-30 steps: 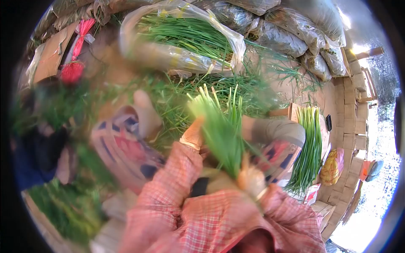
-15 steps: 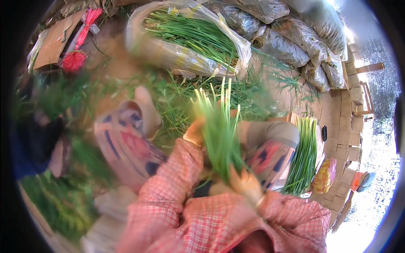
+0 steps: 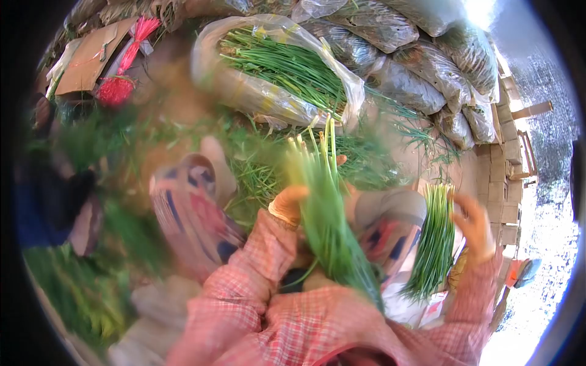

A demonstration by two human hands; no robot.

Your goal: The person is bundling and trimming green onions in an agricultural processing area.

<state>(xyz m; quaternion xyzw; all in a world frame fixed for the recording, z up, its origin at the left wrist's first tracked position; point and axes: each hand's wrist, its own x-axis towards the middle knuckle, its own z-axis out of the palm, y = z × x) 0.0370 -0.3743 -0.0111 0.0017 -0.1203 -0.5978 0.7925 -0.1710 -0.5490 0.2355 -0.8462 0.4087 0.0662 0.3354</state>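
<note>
Sacks (image 3: 408,82) back an open bag (image 3: 264,102), left hand (image 3: 289,204) holding stalks (image 3: 334,229), right hand (image 3: 474,227) beside a bundle (image 3: 432,241), grip wide.

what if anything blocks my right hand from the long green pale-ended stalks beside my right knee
Nothing visible. The right hand is near the stalks' pale ends, on the side away from the right knee; contact is unclear.

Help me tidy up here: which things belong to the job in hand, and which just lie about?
Likely the job:
bunch in the left hand
laid bunch, right hand close beside it
open bag

Probably just lying about:
loose scraps
cardboard
pink strands, untouched
closed bags, stacked behind
</note>
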